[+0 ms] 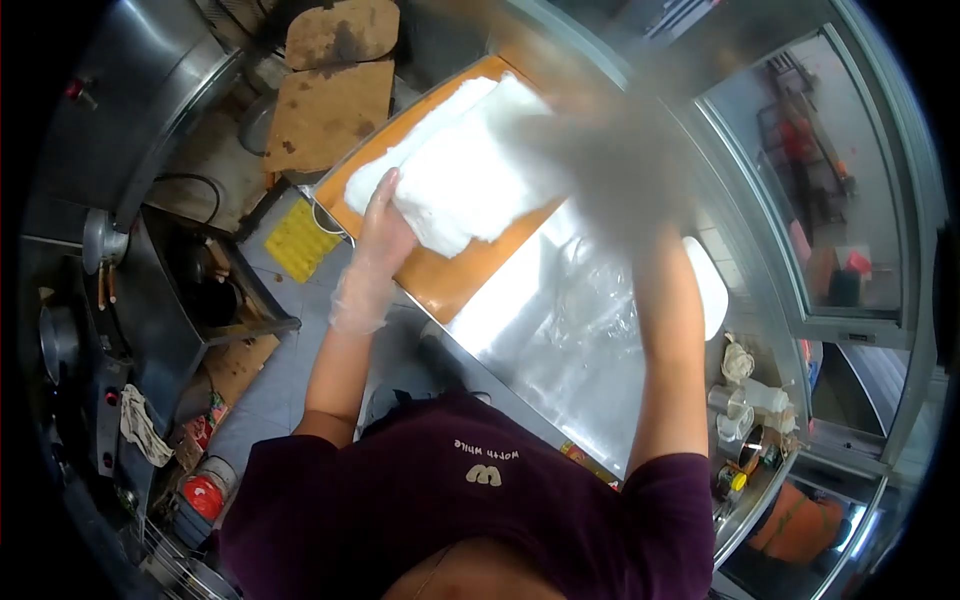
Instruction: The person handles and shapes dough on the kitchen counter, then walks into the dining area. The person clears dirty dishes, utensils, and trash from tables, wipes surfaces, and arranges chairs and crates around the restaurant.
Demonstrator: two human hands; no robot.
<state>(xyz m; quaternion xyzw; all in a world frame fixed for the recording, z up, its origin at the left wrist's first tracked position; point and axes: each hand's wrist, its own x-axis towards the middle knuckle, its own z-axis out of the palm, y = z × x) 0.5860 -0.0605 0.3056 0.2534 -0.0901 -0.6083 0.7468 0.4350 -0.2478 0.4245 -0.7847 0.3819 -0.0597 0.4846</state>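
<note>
My left hand [387,228], in a clear plastic glove, is at the near left edge of a thick, soft white dough-like slab [465,165]. One digit lies along the slab's edge and the other fingers are hidden by it, so the hand appears to grip it. The slab is partly folded over itself on an orange-brown board [440,285]. Over the slab's right side, a grey blur covers my right hand [590,150]; its fingers cannot be made out. A crumpled clear plastic sheet [595,300] lies on the shiny metal tabletop [530,345] to the right.
Wooden boards [330,115] stand beyond the table at upper left. A yellow crate-like item [302,240] is on the tiled floor. At left are a stove-like unit [205,270] and pans. Glass-paned framing [820,180] borders the right, above a shelf with jars and a white cloth [738,360].
</note>
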